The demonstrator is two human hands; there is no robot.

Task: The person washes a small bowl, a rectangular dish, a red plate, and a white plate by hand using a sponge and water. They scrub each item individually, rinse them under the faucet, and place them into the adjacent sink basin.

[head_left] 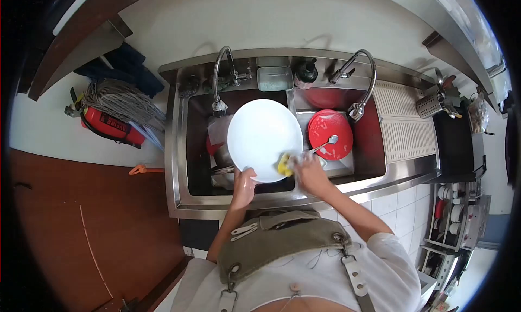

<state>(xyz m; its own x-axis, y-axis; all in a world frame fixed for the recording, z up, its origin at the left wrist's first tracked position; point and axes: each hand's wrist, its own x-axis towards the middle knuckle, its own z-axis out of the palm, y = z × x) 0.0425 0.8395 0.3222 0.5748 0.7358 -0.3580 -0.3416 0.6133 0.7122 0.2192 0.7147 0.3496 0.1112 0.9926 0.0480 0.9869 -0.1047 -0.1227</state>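
Note:
A large white plate (263, 135) is held tilted over the left sink basin. My left hand (244, 187) grips its lower rim, thumb on the face and the other fingers behind it. On the plate's lower right, my right hand (308, 173) presses a yellow sponge (284, 165) against the surface; some suds or foam show by the fingers. Just beyond that hand, in the right basin, lies a soapy red plate (325, 128) with a metal spoon (332, 140) on it. Behind the white plate, a metal pot (222, 157) and other dishes are partly hidden in the left basin.
Two flexible faucets, left (218, 95) and right (370, 73), arch over the basins. A dark pump bottle (306, 73) and a metal tray (274, 78) stand on the back ledge. Right of the sink are a draining rack (407, 127) and a utensil holder (429, 104).

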